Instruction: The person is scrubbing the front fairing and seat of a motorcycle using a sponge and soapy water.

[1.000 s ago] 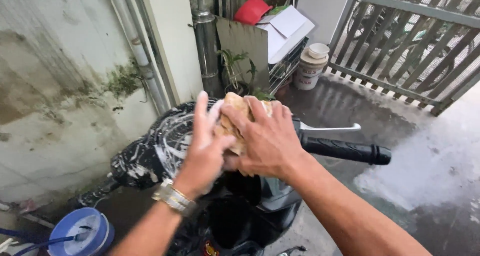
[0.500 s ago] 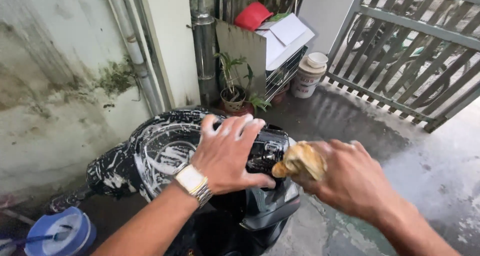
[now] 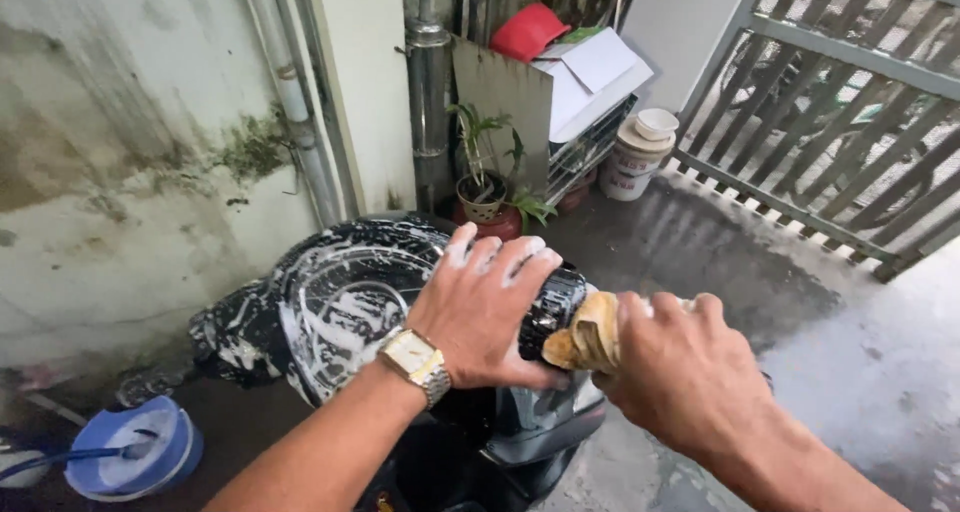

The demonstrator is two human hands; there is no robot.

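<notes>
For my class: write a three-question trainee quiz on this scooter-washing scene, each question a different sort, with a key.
1. True or false: the left hand rests flat on the soapy scooter.
2. What does the right hand grip?
A. a hose
B. a tan sponge
C. a brush
3. Fill in: the blue bucket stands on the ground at the picture's lower ____.

Key:
1. True; a watch shows on that wrist.
2. B, the sponge, squeezed beside the left hand.
3. Left.
</notes>
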